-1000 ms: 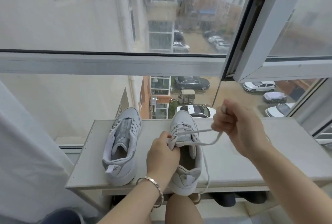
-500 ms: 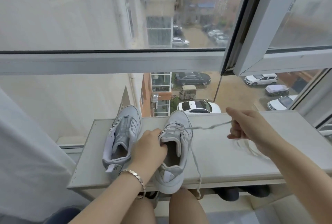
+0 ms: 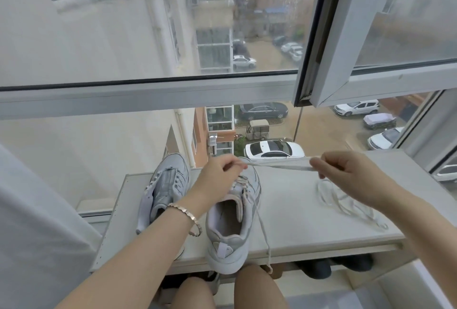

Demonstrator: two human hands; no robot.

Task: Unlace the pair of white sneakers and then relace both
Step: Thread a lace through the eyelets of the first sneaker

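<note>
Now the left hand (image 3: 218, 177) pinches a white lace (image 3: 277, 163) between thumb and fingertips, and its other fingers are curled. On the wrist of this hand sits a metal bracelet (image 3: 184, 212). The right hand (image 3: 351, 172), at 3 o'clock from the left one, pinches the same lace in the same manner. The lace is drawn flat and almost level between the two hands, above the shelf (image 3: 296, 212).

Directly under the left hand, at 6 o'clock, stands the right sneaker (image 3: 230, 227). Its toe points to the window and its heel points to the person, a little over the front edge of the shelf. Some lace crossings show in its front eyelets. One lace end (image 3: 268, 254) runs down along the shoe's right side and hangs over the shelf edge.

At 9 o'clock from this shoe stands the left sneaker (image 3: 168, 182), just beside it and turned the same way, with empty eyelets. The left forearm hides whether the two shoes touch.

At 6 o'clock from the right hand a loose lace (image 3: 341, 203) lies in loops on the shelf. Part of it is hidden under the right forearm.

Under the shelf, at 4 o'clock from the right sneaker, dark shoes (image 3: 319, 269) are seen. At 12 o'clock stands a window frame (image 3: 148, 97).
</note>
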